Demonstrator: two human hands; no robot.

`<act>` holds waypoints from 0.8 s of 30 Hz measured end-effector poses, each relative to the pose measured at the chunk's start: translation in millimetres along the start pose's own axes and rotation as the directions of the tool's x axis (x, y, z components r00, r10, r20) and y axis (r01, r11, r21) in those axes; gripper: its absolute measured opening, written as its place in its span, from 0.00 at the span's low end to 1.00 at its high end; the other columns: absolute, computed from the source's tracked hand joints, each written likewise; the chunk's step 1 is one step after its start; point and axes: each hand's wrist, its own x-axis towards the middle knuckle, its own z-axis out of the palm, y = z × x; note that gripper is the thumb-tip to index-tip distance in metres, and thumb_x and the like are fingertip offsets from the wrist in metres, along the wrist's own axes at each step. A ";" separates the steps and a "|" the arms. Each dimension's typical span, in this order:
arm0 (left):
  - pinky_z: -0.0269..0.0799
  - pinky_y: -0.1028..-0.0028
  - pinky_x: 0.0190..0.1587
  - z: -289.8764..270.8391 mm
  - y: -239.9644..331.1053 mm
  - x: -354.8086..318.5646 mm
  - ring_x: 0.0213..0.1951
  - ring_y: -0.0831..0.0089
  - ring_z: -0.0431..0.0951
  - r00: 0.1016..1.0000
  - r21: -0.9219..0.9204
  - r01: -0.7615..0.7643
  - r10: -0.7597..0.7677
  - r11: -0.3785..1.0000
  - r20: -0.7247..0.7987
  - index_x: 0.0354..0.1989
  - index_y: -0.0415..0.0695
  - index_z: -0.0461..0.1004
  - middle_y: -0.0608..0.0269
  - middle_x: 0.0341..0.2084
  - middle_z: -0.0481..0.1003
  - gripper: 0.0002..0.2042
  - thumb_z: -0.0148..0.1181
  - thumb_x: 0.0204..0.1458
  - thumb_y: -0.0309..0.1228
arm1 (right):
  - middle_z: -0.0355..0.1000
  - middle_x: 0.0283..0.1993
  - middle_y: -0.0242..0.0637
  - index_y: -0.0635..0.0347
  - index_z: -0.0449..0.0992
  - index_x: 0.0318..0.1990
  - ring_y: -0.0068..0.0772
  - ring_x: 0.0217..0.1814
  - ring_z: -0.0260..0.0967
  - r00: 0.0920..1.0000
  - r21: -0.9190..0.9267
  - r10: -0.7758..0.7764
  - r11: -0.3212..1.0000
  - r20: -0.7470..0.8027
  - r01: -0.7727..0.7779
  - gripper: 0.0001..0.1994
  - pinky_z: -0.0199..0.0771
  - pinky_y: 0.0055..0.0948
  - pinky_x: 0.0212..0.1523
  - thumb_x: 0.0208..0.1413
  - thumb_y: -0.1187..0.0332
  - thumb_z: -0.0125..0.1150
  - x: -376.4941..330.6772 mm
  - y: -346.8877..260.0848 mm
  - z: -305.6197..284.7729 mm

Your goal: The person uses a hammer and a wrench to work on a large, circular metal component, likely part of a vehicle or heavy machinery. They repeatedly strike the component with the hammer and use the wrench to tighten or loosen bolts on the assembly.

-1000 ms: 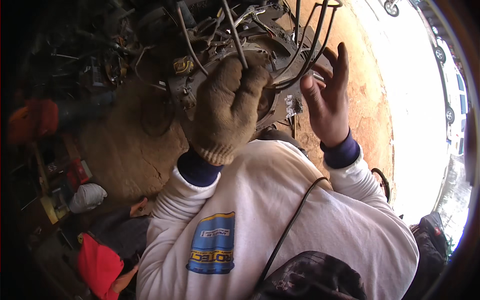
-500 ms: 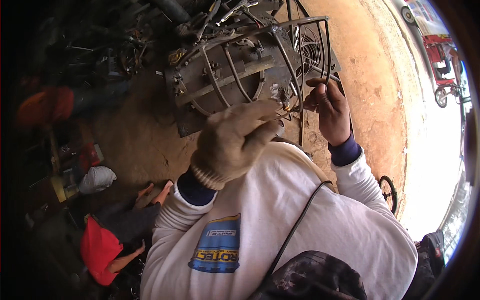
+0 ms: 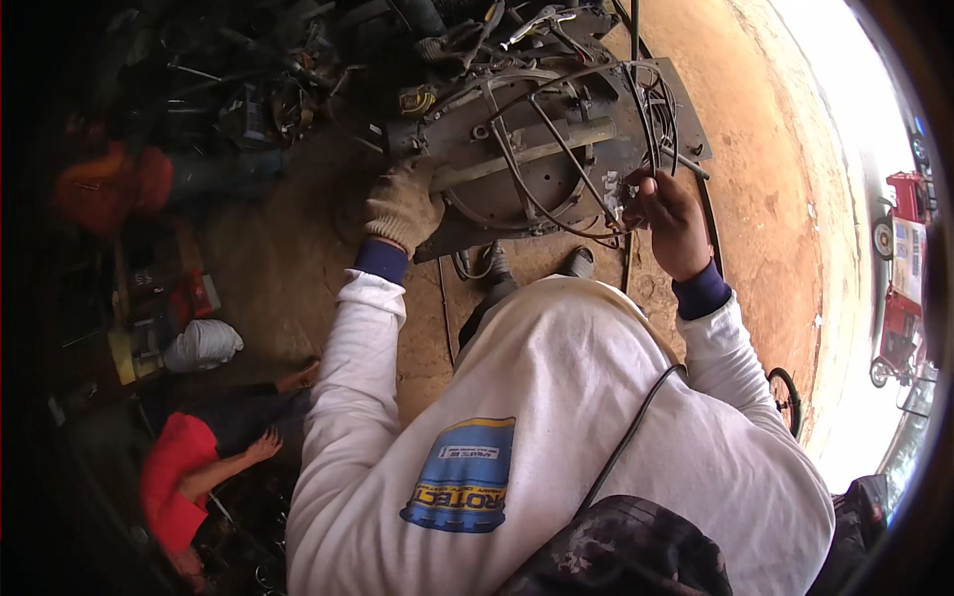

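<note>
A frame of bent dark metal rods (image 3: 563,139) lies tilted over a flat metal plate (image 3: 467,226) on the work stand. My bare right hand (image 3: 671,223) is closed, thumb and fingers pinching the frame's rods at its right end. In a knitted beige glove, my left hand (image 3: 405,206) is at the plate's left edge, close to the end of a flat metal bar (image 3: 527,154). Its fingers are blurred and partly hidden, so I cannot tell whether they grip anything. Curved rod pieces (image 3: 467,207) lie on the plate under the frame.
Locking pliers (image 3: 537,25) and other tools lie beyond the plate. A yellow-and-black tape measure (image 3: 417,99) sits at its far left corner. A person in red (image 3: 179,477) is low on the left, and a bicycle wheel (image 3: 785,402) stands at the right.
My left hand has moved left, from beside the right hand to the plate's left edge. My right hand still holds the rod frame, which now lies at a different tilt.
</note>
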 end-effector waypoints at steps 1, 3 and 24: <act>0.75 0.48 0.51 -1.8 -0.2 2.4 0.56 0.43 0.72 1.000 -0.001 0.005 -0.005 1.000 0.030 0.64 0.55 0.63 0.45 0.60 0.67 0.32 0.62 0.48 0.41 | 0.70 0.30 0.27 0.65 0.73 0.47 0.17 0.33 0.68 1.000 -0.020 0.010 1.000 -0.011 -0.010 0.14 0.69 0.21 0.36 0.70 0.61 0.50 -0.1 0.7 5.4; 0.74 0.52 0.52 -0.5 -1.8 5.5 0.53 0.45 0.74 1.000 -0.059 -0.026 0.026 0.998 -0.005 0.59 0.50 0.67 0.45 0.54 0.71 0.28 0.62 0.47 0.38 | 0.70 0.29 0.28 0.66 0.74 0.47 0.18 0.32 0.68 0.999 -0.072 0.017 0.997 -0.042 -0.020 0.15 0.69 0.22 0.36 0.70 0.61 0.50 -2.3 1.4 16.0; 0.70 0.52 0.52 -12.6 5.3 4.8 0.50 0.46 0.73 0.953 0.084 -0.255 0.265 0.963 -0.148 0.47 0.46 0.72 0.47 0.49 0.72 0.19 0.62 0.46 0.36 | 0.70 0.28 0.29 0.66 0.76 0.47 0.21 0.32 0.68 0.994 0.025 -0.004 1.000 -0.108 0.007 0.13 0.70 0.25 0.37 0.70 0.64 0.51 -8.3 17.4 67.5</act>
